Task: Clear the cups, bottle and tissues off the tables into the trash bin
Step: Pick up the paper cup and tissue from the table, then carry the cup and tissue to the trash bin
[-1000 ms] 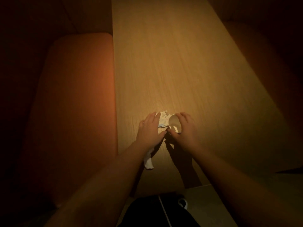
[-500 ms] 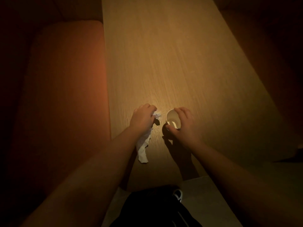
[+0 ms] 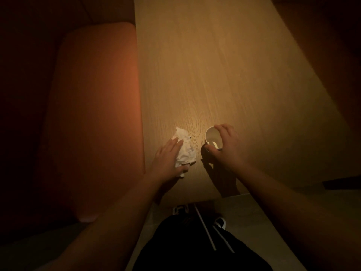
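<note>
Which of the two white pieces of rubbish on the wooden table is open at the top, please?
The small white paper cup gripped by the right hand; the crumpled white tissue under the left hand is a wad.

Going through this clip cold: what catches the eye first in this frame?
The crumpled white tissue near the table's left edge, with the left hand on it, stands out in the dim light. Just right of it, the right hand grips a small white cup by the rim, from above. The wooden table beyond them and the orange seat to the left fill the rest.
</note>
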Motion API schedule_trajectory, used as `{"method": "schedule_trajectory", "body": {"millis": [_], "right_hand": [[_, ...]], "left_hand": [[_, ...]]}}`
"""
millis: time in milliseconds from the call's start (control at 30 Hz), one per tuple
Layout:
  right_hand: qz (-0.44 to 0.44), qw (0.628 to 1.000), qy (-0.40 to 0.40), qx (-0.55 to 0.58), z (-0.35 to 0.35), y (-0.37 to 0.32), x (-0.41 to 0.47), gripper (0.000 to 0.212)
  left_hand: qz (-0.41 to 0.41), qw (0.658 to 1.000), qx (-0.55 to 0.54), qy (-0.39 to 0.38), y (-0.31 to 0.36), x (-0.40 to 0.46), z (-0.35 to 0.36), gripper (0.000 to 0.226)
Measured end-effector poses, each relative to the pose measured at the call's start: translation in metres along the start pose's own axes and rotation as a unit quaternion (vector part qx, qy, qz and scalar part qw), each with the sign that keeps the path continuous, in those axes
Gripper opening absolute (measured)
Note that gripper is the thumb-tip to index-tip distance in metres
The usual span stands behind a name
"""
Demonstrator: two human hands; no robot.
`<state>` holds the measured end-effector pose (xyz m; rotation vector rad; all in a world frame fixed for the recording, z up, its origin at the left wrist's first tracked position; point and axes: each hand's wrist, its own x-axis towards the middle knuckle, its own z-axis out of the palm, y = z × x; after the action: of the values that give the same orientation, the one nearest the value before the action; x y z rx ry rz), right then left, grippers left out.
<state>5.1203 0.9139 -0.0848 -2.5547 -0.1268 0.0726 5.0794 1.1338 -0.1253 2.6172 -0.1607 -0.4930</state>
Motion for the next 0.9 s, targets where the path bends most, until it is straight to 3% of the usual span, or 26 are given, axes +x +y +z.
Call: {"method": "schedule_trajectory", "body": {"millis": [233, 500, 600, 900], "right_hand": [[0.024, 1.0, 0.009, 0.012, -0.007, 0.008, -0.023, 0.069], [0.102, 0.993, 0.058, 0.024, -0.012, 0.024, -0.054, 0.071], [0.142, 0.985, 0.095, 0.026, -0.015, 0.035, -0.074, 0.072], [0.26, 0.937, 0.232, 0.029, -0.065, 0.08, -0.185, 0.069]], "left_hand": [[0.026, 0.995, 0.026, 0.091, 0.012, 0.004, 0.013, 0.049], [0.079, 0.995, -0.016, 0.067, 0.045, 0.015, 0.016, 0.039], [0.135, 0.988, -0.028, 0.075, 0.066, 0.017, 0.014, 0.027], [0.281, 0.96, -0.015, 0.009, 0.176, -0.001, 0.034, 0.028]]}}
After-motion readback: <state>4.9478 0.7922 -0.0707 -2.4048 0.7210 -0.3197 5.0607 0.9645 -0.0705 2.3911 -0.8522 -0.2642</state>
